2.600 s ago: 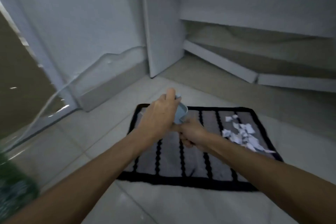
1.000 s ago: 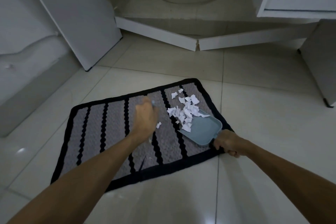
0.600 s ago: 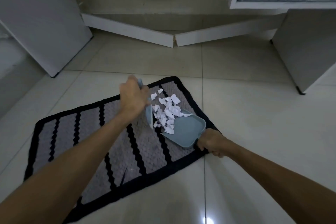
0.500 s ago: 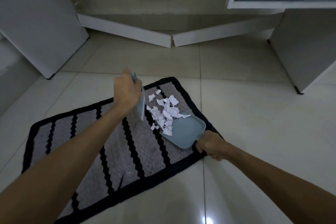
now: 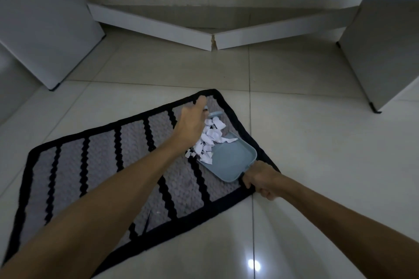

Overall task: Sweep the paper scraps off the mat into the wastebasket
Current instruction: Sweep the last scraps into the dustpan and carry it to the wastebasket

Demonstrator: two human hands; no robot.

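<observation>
Left hand [image 5: 190, 128] has swung its small brush [image 5: 214, 114] to the far side of the paper scraps [image 5: 209, 140].

Scraps lie heaped on the mat [image 5: 108, 158], between brush and dustpan [image 5: 229, 161] mouth; right hand [image 5: 261, 180] is curled round the pan's handle. Left fingers' hold is hidden. Wastebasket out of view.

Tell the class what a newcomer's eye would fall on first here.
The white paper scraps heaped at the far right end of the striped mat. The right hand holds a blue dustpan against the heap, and the left hand grips a small brush over it.
</observation>
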